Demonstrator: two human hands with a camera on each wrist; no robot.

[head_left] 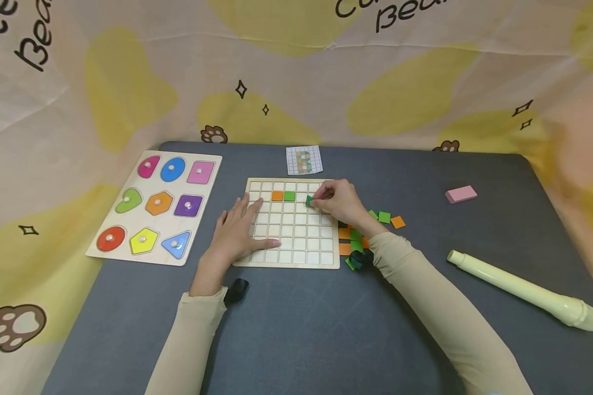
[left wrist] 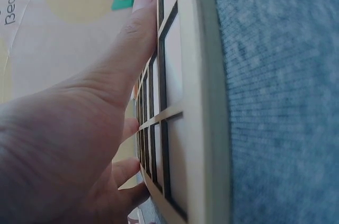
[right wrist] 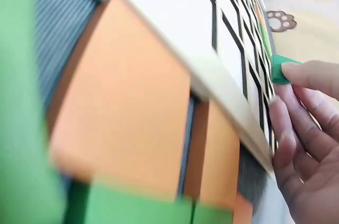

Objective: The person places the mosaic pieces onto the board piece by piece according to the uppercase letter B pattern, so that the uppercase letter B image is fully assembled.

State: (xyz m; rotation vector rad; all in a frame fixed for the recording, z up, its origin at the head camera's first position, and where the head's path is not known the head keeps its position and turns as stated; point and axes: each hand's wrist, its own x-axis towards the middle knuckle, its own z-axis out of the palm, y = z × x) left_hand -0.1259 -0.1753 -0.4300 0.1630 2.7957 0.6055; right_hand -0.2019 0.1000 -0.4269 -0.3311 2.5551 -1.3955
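A wooden grid board (head_left: pixel 286 263) with square cells lies in the middle of the table. In its upper rows sit an orange tile (head_left: pixel 277 196) and a light green tile (head_left: pixel 289 196), side by side. My right hand (head_left: pixel 343 203) pinches a dark green tile (head_left: pixel 309 201) between thumb and finger, just over the board to the right of those two; the right wrist view shows this dark green tile (right wrist: pixel 280 69) tilted at the fingertips. My left hand (head_left: pixel 234 233) rests on the board's left side with fingers spread, its thumb (left wrist: pixel 135 38) lying across the cells.
Loose orange and green tiles (head_left: pixel 356 238) lie against the board's right edge, partly under my right wrist. A pattern card (head_left: pixel 303 160) lies behind the board. To the left is a shape puzzle (head_left: pixel 153 258); to the right are a pink block (head_left: pixel 461 194) and a pale yellow tube (head_left: pixel 524 289).
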